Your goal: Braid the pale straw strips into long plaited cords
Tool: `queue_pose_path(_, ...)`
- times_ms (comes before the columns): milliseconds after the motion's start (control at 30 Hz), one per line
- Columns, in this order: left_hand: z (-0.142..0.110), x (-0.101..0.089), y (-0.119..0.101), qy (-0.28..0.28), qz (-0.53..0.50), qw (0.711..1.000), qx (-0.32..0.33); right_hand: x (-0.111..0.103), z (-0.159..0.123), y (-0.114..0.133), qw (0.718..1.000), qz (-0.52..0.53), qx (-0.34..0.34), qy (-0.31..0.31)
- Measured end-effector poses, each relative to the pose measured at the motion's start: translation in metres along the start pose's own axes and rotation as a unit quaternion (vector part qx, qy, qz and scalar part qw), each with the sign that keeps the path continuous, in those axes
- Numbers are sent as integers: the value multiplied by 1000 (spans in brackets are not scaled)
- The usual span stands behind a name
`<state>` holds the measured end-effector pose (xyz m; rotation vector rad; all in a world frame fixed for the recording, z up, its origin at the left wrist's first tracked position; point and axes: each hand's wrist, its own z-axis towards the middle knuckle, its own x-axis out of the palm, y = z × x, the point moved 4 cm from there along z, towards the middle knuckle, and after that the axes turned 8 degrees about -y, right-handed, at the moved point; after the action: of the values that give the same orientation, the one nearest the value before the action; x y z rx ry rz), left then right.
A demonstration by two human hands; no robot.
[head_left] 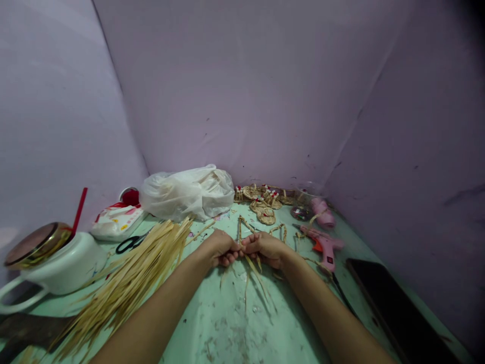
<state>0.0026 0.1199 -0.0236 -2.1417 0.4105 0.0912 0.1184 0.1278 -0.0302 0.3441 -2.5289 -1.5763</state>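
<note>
My left hand point(223, 248) and my right hand point(265, 247) meet at the middle of the table, fingertips pinched close together. Between them they grip a braid of dried straw point(240, 230), whose plaited part runs up and away behind the fingers. Loose straw ends point(254, 268) hang below the hands toward me. The exact crossing of the strands is hidden by my fingers. Beyond my right hand another piece of plaited straw point(283, 231) lies bent on the table. To the left of my left hand a bundle of long dried straw strips point(132, 278) is spread out.
A pink glue gun point(326, 245) with a black cord and a dark phone-like slab point(397, 308) lie at right. Woven straw ornaments point(263, 210) and a white plastic bag point(187, 192) sit along the back. Black scissors point(129, 244) and a white mug point(71, 265) stand left.
</note>
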Motion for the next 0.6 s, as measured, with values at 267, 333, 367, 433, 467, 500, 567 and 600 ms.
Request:
queue_pose_path(267,-10,-1,-10,-119,75,988,63,-1,-13,21,906,-378,-115,-151)
queue_pose_path(333,-11,1,-10,-121,66,989,57,1,-21,27,871,-444,-120,-174)
queue_pose_path(367,-11,1,-10,-121,58,990,53,2,-24,30,858,-467,-117,-180)
queue_pose_path(433,-9,0,-8,-121,42,991,37,7,-31,33,842,-496,-110,-182)
queue_pose_path(467,-8,-1,-7,-119,35,992,28,9,-34,34,836,-506,-111,-183)
queue_pose_path(500,-7,-2,-6,-114,28,993,18,12,-36,35,829,-513,-118,-186)
queue_pose_path(567,-4,-4,-3,-99,24,995,4,17,-39,37,821,-521,-139,-186)
queue_pose_path(600,-4,-5,-2,-92,24,995,7,20,-40,37,819,-523,-149,-185)
